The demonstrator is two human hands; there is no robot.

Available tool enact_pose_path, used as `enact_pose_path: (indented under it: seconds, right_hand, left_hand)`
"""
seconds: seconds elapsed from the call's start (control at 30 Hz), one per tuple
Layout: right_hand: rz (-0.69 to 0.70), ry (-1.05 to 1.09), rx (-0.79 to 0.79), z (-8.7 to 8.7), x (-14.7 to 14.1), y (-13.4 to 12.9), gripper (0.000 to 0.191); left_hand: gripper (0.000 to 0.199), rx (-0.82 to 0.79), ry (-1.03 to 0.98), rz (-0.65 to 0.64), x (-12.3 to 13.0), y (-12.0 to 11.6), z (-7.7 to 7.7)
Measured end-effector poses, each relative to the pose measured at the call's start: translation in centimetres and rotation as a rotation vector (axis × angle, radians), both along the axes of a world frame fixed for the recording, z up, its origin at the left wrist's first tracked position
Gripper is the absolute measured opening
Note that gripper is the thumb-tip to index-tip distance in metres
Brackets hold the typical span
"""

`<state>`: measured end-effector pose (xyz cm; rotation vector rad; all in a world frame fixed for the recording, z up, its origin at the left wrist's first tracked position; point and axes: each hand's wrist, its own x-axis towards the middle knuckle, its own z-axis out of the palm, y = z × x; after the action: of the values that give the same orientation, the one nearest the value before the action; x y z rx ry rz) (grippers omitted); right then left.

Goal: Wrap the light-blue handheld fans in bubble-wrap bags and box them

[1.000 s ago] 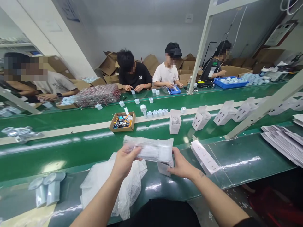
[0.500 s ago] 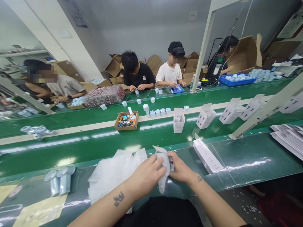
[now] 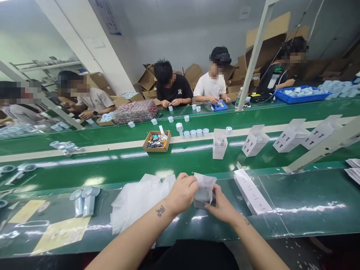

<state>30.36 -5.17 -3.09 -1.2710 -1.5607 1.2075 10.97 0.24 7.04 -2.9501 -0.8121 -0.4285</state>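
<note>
My left hand (image 3: 182,192) pinches the upper left side of a translucent wrapped item (image 3: 204,186) in front of me. My right hand (image 3: 221,204) grips the right side and lower edge of a small white box (image 3: 199,204), and the wrapped item is at the top of this box. What is inside the wrapping cannot be made out. A spread pile of translucent bags (image 3: 135,202) lies just left of my left hand. Two light blue parts (image 3: 89,202) stand farther left. To the right of my hands lies a flat white carton (image 3: 251,192).
Across the green belt (image 3: 123,167) stand open white boxes (image 3: 219,148), a brown box of small parts (image 3: 157,141) and light blue cups. A metal post (image 3: 323,146) slants at right. Several people sit opposite, near a blue tray (image 3: 302,94).
The wrapped item has gone from hanging low between my hands to sitting upright at the white box. My left hand is now at its upper edge. The camera view has shifted left.
</note>
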Motion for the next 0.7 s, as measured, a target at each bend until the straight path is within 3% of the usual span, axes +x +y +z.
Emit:
enact_pose_path:
  seconds: [0.13,0.17,0.27,0.37,0.43,0.53,0.6,0.7]
  right_hand:
    - [0.063,-0.021,0.097,0.1,0.3,-0.2,0.063]
    - [0.075,-0.029,0.103,0.1,0.2,-0.3,0.061]
    - [0.053,-0.013,0.036,0.5,-0.1,-0.4,0.056]
    - [0.051,0.012,-0.048,2.0,0.0,1.2,0.056]
    - [0.073,0.0,-0.05,3.7,0.1,3.8,0.061]
    - [0.047,-0.086,0.029,6.0,0.0,9.4,0.066]
    - [0.003,-0.173,0.056,6.6,-0.5,13.5,0.067]
    - [-0.051,-0.277,0.056,5.6,-1.8,19.0,0.068]
  left_hand:
    - [0.011,-0.086,0.173,-0.168,-0.5,-1.4,-2.3]
    - [0.01,-0.102,0.194,-0.126,-0.5,-1.9,-2.9]
    - [0.036,-0.14,0.241,0.053,-0.3,-2.8,-3.7]
    - [0.037,-0.153,0.213,0.108,-0.4,-2.9,-2.4]
    - [0.033,-0.149,0.061,0.171,-1.6,-2.9,-1.0]
    - [0.025,-0.199,-0.273,0.375,-5.1,-3.3,0.2]
    - [0.023,-0.386,-0.435,0.551,-8.5,-3.7,-0.2]
    - [0.03,-0.702,-0.579,0.902,-14.9,-4.1,-2.3]
